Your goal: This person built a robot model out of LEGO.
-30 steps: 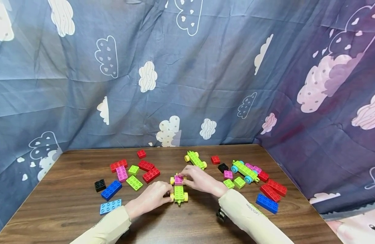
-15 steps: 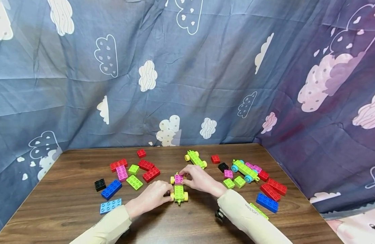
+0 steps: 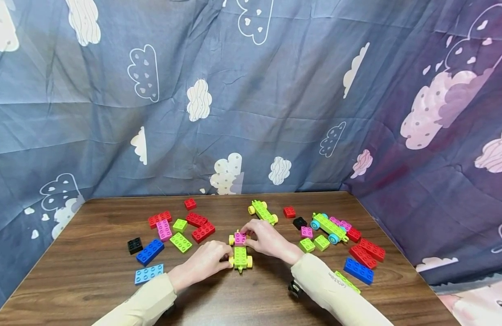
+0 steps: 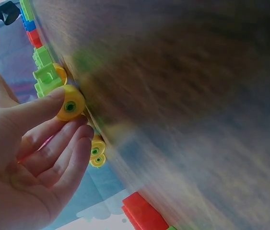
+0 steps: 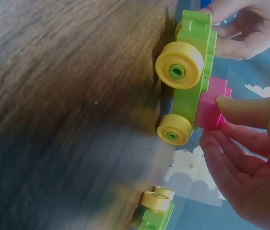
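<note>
A lime-green toy car base [image 3: 240, 258] with yellow wheels stands on the table between both hands. On its far end sits a square pink building brick [image 3: 240, 239], flush against the green studs in the right wrist view. My right hand [image 3: 269, 241] pinches this pink brick [image 5: 210, 103] between thumb and fingers. From the other side, my left hand [image 3: 206, 261] grips the car base by its near left wheel [image 4: 71, 103], thumb on top and fingers beneath. The far right wheel is mostly hidden behind my right fingers in the head view.
Loose bricks lie at left, including a dark blue one [image 3: 150, 251] and a light blue one [image 3: 149, 274]. Behind stands another yellow-wheeled base [image 3: 263, 213]; a blue-wheeled base [image 3: 329, 228] is at right among several bricks. A long green brick [image 3: 347, 281] lies beside the right sleeve.
The right forearm has shifted slightly left, uncovering more of the long green brick beside the sleeve. Both hands keep their hold on the car base and pink brick.
</note>
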`<state>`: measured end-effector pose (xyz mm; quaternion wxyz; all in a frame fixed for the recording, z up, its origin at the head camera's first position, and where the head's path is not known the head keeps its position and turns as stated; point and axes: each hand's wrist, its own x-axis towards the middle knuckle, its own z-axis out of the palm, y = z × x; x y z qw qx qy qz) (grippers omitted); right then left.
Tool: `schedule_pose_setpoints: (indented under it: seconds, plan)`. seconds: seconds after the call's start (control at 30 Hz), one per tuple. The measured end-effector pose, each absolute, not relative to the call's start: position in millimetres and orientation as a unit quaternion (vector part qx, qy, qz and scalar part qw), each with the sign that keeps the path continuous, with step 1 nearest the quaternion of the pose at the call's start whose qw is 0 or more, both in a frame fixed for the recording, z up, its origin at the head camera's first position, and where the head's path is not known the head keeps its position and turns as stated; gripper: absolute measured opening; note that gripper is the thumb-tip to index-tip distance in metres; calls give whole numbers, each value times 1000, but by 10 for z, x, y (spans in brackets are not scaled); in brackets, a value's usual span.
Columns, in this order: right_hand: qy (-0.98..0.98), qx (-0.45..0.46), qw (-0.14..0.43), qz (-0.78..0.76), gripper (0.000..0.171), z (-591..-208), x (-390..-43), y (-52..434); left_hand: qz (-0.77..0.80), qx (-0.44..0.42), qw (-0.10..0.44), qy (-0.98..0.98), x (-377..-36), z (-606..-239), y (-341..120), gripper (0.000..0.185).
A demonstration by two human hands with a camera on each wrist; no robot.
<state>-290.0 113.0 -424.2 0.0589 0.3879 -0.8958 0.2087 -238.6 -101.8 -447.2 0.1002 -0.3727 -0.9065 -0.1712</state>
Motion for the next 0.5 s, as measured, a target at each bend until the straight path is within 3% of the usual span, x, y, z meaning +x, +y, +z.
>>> schedule_pose_setpoints:
  seconds: [0.5]
  plan:
    - [-900, 379, 63, 205, 20, -4258, -2896, 1131, -159, -369, 108, -909, -2373, -4469, -1011, 11]
